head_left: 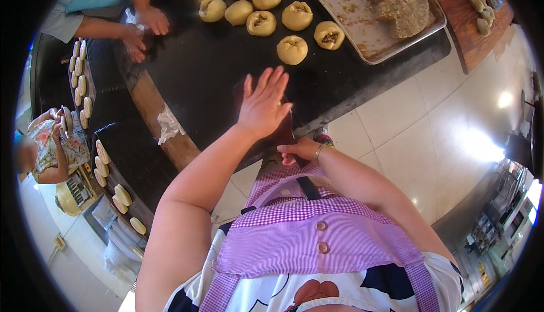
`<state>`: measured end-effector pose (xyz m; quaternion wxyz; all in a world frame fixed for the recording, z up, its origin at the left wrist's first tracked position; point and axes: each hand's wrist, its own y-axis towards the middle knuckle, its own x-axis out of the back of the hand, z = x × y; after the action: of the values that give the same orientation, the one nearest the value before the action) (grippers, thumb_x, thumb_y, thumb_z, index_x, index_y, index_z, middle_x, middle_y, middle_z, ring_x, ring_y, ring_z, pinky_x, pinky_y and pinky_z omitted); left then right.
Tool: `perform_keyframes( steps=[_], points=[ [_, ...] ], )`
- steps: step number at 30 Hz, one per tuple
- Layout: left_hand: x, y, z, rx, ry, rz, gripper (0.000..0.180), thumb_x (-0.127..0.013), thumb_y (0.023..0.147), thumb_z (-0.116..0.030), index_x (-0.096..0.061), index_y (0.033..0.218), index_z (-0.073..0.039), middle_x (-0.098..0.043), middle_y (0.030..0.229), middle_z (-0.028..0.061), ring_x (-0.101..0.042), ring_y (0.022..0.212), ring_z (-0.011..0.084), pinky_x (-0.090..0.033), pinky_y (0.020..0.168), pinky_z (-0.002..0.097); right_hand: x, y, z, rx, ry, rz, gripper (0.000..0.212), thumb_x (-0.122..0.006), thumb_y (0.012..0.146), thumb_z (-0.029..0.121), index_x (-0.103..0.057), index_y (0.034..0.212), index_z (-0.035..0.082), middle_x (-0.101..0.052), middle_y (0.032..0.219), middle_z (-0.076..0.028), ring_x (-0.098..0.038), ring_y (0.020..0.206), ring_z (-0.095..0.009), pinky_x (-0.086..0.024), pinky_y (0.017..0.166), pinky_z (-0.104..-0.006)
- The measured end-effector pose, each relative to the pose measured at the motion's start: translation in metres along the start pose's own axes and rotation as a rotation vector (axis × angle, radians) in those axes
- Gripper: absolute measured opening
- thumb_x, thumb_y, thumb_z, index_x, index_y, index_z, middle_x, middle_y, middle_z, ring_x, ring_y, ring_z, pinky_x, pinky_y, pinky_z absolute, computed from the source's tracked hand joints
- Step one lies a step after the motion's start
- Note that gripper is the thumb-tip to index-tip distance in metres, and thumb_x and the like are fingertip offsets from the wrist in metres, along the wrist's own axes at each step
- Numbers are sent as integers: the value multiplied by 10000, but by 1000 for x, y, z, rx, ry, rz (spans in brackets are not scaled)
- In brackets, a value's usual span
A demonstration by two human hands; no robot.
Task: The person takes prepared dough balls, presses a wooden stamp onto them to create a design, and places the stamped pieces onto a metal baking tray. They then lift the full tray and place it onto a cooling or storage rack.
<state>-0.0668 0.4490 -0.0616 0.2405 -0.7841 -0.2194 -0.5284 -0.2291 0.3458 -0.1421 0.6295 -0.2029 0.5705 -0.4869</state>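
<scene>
Just ahead of the left hand we see the nearest of the round yellow dough balls (292,50), its gathered top facing up; the hand is near it, yet apart. The rest of the cluster sits farther out on the smooth black counter (192,79), and several show brown filling through their puckered openings. The left hand (262,108) is open, palm down, its fingers stretched toward the dough. Our right hand (303,149), behind it at the counter's near edge, has its fingers partly curled — we cannot tell whether it grips anything. Between the two hands is a dark reddish shape (285,130) too blurred for us to name.

Beyond the hands to the right we find a shallow rectangular metal tray (371,58) bearing a crumbly grey-brown heap of filling (402,3), and past it a reddish-brown wooden board (462,31) with small pale dough pieces (484,17) on it.

Left of the left hand lies a crumpled piece of white plastic (169,125); farther out, a co-worker's two bare hands (153,20) are at the counter. Farther left still — well apart from our hands — flat oval pale dough pieces (102,152) stand in rows.
</scene>
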Motion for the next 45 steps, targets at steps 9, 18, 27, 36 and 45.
perform_keyframes(
  steps=[9, 18, 27, 36, 45],
  points=[
    [-36, -4, -7, -163, 69, 143, 689, -461, 942, -507, -372, 1486, -93, -293, 1582, 56, -216, 1470, 271, -146, 1174, 536, -13, -3, -3, -110, 90, 41, 313, -791, 818, 286, -597, 782, 42, -616, 667, -67, -589, 538, -161, -483, 519, -297],
    [-11, 17, 37, -10, 180, 11, 602, -484, 940, -381, -396, 1468, -107, -336, 1556, 36, -242, 1454, 295, -176, 1160, 569, -17, 12, -17, 138, -50, -157, 409, -796, 812, 310, -590, 560, 62, -587, 532, -47, -557, 458, -138, -445, 461, -296],
    [-19, -17, 9, -96, 116, 121, 678, -503, 935, -429, -340, 1496, -86, -293, 1580, 48, -228, 1469, 223, -171, 1186, 492, -32, -10, -23, 88, -137, -244, 462, -825, 776, 414, -610, 632, 30, -604, 572, -54, -541, 470, -130, -448, 462, -298],
    [-25, -71, 11, -312, 42, 343, 796, -537, 902, -521, -321, 1498, -40, -252, 1598, 102, -212, 1480, 250, -191, 1200, 428, -18, -19, -12, 160, -162, -179, 444, -805, 798, 414, -612, 631, 51, -582, 560, -30, -526, 463, -118, -431, 465, -284],
    [-3, -106, 3, 7, -190, 75, 749, -515, 952, -453, -276, 1505, -8, -243, 1586, 176, -198, 1482, 318, -160, 1209, 410, -29, -45, 9, 272, -373, -158, 499, -671, 897, 476, -533, 1001, 8, -622, 711, -84, -580, 504, -144, -475, 481, -318]
  ],
)
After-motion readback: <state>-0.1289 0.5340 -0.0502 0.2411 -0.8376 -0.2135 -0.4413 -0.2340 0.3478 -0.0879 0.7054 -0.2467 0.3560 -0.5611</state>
